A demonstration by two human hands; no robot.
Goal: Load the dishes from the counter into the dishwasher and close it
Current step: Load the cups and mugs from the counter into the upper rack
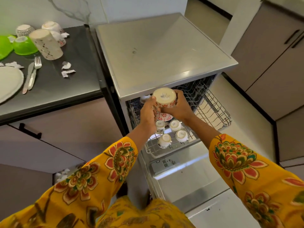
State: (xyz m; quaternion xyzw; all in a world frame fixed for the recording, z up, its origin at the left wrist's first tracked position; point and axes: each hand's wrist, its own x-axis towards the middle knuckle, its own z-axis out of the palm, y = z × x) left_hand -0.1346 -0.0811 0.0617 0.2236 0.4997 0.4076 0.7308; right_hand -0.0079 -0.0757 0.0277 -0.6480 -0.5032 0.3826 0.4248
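Held upside down w/ both hands: red-patterned mug [164, 102], base up, just above the pulled-out upper rack [212, 106] of the dishwasher [164, 51]. Left hand [148, 112] wrapped round the mug's left side, fingers curled on it; right hand [179, 106] clasped round the right side, thumb across the front. Sleeves yellow w/ floral print.

Already in the rack, nearer than the mug: four small white cups [172, 132], all inverted, in two rows at the rack's near-left end. Another white piece [144, 98] tucked just behind the left hand, partly hidden — can't tell what. Rest of rack to the right of the mug bare wire. Dishwasher door [189, 175] dropped open below the rack, detergent compartment visible on its inner face.

Left of the dishwasher, on the dark counter [74, 79]: tall speckled tumbler [46, 44] inverted, two more inverted cups behind it, two green bowls [24, 46] upside down at far left, white plate [9, 81] at the near-left edge. Fork [35, 69] & knife [28, 78] side by side, just right of the plate. Torn white paper scraps [67, 69] scattered betw. the cutlery & the dishwasher.
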